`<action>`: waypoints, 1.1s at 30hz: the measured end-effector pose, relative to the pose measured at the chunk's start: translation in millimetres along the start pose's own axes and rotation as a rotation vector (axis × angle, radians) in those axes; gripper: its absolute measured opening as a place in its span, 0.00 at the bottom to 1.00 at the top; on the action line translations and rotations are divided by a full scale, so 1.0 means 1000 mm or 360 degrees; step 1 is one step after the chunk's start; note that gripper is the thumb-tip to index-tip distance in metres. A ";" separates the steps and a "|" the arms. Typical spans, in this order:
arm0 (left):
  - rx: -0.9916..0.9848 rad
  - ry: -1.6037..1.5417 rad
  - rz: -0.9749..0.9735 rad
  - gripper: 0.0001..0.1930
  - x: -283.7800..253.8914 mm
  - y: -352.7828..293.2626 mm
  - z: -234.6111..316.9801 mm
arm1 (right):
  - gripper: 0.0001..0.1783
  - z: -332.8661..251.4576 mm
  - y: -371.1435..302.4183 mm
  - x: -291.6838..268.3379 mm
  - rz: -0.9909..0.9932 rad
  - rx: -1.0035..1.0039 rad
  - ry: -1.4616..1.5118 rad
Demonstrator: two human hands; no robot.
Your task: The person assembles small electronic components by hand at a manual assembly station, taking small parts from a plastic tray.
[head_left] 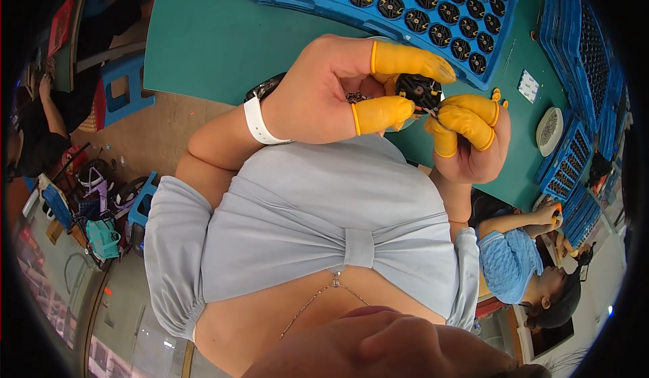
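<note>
My left hand, with yellow finger cots on its thumb and fingers, grips a round black part by its edges. The part looks like those in the tray, with a lighter centre and small yellowish bits. At its lower right edge, my right hand has its yellow-covered fingertips pinched together. What sits between those fingertips is too small and covered to make out. Behind my left hand, a bowl of small metal pieces shows only in part.
A blue tray of round black parts lies on the green table. To the right are a white-and-blue packet, a white dish of small pieces and stacked blue trays. Another person works at the right.
</note>
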State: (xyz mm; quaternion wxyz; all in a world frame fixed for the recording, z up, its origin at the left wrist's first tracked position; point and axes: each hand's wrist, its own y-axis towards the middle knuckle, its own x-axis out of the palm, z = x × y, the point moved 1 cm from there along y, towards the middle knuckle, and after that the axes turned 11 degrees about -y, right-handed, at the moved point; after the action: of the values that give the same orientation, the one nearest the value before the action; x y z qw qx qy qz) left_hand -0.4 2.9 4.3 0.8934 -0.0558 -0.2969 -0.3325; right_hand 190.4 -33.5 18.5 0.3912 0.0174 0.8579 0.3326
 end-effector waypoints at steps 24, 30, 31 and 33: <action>0.0045 0.0171 -0.0065 0.21 -0.002 0.002 0.002 | 0.11 0.000 0.001 -0.007 -0.0067 -0.0058 -0.0009; 0.0062 0.0214 -0.0073 0.21 -0.002 0.003 0.002 | 0.11 -0.006 0.004 -0.014 -0.0148 -0.0041 -0.0164; 0.0063 0.0217 -0.0069 0.21 -0.002 0.003 0.002 | 0.11 -0.006 0.006 -0.015 -0.0149 -0.0043 -0.0160; 0.0074 0.0289 -0.0072 0.21 -0.002 0.003 0.003 | 0.12 -0.006 0.010 -0.017 -0.0214 -0.0127 -0.0222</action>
State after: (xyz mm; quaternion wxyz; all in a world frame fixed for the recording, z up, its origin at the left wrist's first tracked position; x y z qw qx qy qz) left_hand -1.2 6.9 6.1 0.9099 0.0021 -0.2236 -0.3494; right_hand 195.6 -34.4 38.2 0.4718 -0.0329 0.8139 0.3375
